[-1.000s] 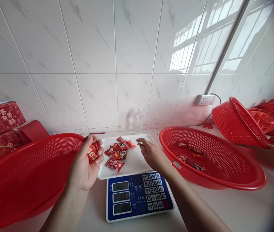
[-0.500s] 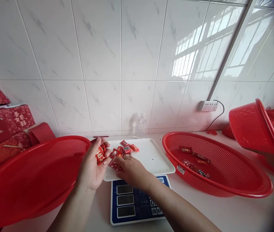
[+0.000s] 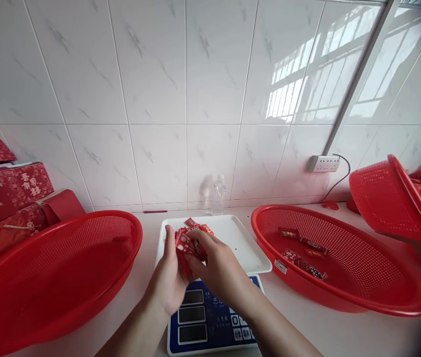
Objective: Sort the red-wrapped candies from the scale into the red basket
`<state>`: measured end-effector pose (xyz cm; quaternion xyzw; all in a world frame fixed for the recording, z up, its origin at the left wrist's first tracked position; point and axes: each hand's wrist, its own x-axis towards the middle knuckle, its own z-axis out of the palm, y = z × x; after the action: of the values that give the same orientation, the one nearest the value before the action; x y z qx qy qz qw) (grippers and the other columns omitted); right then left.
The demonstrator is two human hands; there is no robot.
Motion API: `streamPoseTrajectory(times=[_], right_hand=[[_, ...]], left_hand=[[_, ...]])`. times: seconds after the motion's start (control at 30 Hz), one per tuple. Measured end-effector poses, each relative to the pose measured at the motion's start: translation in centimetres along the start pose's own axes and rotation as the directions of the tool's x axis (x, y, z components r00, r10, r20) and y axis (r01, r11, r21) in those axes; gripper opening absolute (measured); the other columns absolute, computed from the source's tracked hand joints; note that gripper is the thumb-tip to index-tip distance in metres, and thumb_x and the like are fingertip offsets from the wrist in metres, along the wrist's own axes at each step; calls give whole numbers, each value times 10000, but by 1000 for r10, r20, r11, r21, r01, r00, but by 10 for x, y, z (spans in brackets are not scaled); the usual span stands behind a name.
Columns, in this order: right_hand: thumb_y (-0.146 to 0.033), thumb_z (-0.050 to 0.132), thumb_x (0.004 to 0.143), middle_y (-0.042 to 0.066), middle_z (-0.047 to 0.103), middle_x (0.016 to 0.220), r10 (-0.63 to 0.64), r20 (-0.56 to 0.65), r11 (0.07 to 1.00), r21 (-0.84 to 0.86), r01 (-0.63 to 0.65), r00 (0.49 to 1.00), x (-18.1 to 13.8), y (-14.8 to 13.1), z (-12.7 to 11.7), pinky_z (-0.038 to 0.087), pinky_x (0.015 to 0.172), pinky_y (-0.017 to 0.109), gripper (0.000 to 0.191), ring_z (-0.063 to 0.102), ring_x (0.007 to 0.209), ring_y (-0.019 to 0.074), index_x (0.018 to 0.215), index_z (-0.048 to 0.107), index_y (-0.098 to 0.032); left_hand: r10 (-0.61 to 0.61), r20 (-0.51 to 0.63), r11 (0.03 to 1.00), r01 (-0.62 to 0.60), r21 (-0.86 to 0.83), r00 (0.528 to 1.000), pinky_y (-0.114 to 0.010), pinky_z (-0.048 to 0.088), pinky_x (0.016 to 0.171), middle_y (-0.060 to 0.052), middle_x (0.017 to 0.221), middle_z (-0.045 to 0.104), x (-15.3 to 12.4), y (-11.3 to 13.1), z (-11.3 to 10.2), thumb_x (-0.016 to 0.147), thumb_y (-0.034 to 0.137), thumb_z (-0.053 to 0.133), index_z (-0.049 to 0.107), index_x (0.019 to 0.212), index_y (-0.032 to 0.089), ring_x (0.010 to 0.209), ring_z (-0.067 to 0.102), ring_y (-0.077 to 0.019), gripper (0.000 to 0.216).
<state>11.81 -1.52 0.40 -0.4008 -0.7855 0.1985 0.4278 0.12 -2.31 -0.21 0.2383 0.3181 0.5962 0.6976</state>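
Observation:
Several small red candy packets (image 3: 185, 243) with white and gold print are bunched between my two hands, over the near left part of the white tray. Palm up and cupped, my left hand (image 3: 166, 282) supports them from the left. From the other side my right hand (image 3: 225, 265) has its fingers curled round packets and meets the left palm. More packets (image 3: 206, 228) lie on the white tray (image 3: 238, 240) just behind my fingers. Below my wrists is the blue keypad scale (image 3: 215, 334), partly covered by my right forearm.
A red oval basket (image 3: 121, 267) stands at left, another (image 3: 374, 292) at right with several packets inside. Red gift boxes (image 3: 20, 186) are stacked far left. A clear bottle (image 3: 218, 196) stands by the wall. Another person's dim arm (image 3: 414, 248) is beneath a tilted red basket (image 3: 376, 198).
My right hand has lifted packets off the tray and brought them to my left palm. My left hand has shifted right and slightly down. The tilted basket has moved slightly left.

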Motion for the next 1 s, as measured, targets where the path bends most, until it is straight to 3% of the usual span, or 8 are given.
streamPoseTrajectory(times=[0.07, 0.17, 0.33, 0.43, 0.53, 0.67, 0.8, 1.0], right_hand=[[-91, 541, 785, 46, 659, 941, 10, 36, 999, -53, -8, 999, -2, -1, 2, 486, 681, 291, 305, 605, 785, 169, 1045, 623, -229], [-77, 536, 795, 41, 660, 892, -10, 77, 1000, -5, 11, 997, -4, 0, -1, 495, 663, 285, 230, 606, 756, 163, 940, 659, -206], [-177, 439, 921, 48, 645, 1161, -117, 91, 960, 267, 88, 989, -5, 8, -15, 497, 869, 323, 370, 606, 1028, 164, 1265, 540, -265], [-193, 442, 917, 80, 620, 1217, -78, -49, 960, 266, 88, 996, -4, 13, -15, 496, 881, 364, 443, 615, 1020, 173, 1356, 420, -252], [-206, 521, 871, 76, 672, 1084, 10, -158, 982, 186, 19, 987, -3, 13, -13, 525, 780, 348, 363, 648, 856, 171, 1232, 490, -227], [-196, 538, 851, 81, 665, 1030, -11, -164, 999, 48, 19, 986, -1, 11, -13, 522, 765, 334, 257, 643, 857, 185, 1101, 598, -212], [-176, 500, 864, 94, 635, 1034, -40, -151, 999, 29, 45, 988, -1, 9, -14, 518, 729, 315, 315, 636, 819, 169, 1159, 608, -208], [-171, 539, 861, 2, 697, 804, 11, -89, 986, 164, 4, 996, -6, 7, -7, 516, 664, 286, 107, 639, 712, 145, 892, 629, -221]], left_hand=[[-26, 87, 998, 21, 64, 996, -195, 462, 481, -80, 857, 668, -1, -9, 1, 781, 627, 552, 666, 1006, 161, 699, 628, -159, 530], [13, 45, 996, -17, 86, 999, -184, 483, 523, -62, 861, 682, -1, -15, 0, 774, 464, 671, 671, 1003, 170, 715, 645, -149, 373], [-59, -143, 992, 41, -122, 988, -142, 438, 375, -9, 681, 652, 3, -3, 2, 884, 299, 570, 647, 912, 162, 497, 596, -85, 159], [-168, -96, 972, 148, -181, 981, -176, 489, 375, -32, 693, 668, -1, 9, 6, 925, 270, 486, 625, 923, 148, 557, 650, -133, 185], [-166, -48, 967, 153, -202, 985, -286, 591, 525, -70, 773, 698, -6, 16, 9, 937, 243, 450, 618, 924, 128, 695, 696, -190, 204], [-112, -32, 969, 102, -226, 993, -404, 603, 712, -85, 807, 705, -10, 19, 11, 934, 212, 446, 624, 881, 110, 728, 697, -200, 212], [-97, -4, 976, 95, -195, 995, -429, 591, 754, -87, 853, 705, -14, 22, 10, 922, 209, 467, 639, 887, 117, 777, 691, -209, 198], [-8, -17, 1000, 8, 7, 1000, -354, 590, 756, -61, 888, 701, -20, 15, 11, 869, 176, 570, 666, 916, 141, 773, 677, -154, 113]])
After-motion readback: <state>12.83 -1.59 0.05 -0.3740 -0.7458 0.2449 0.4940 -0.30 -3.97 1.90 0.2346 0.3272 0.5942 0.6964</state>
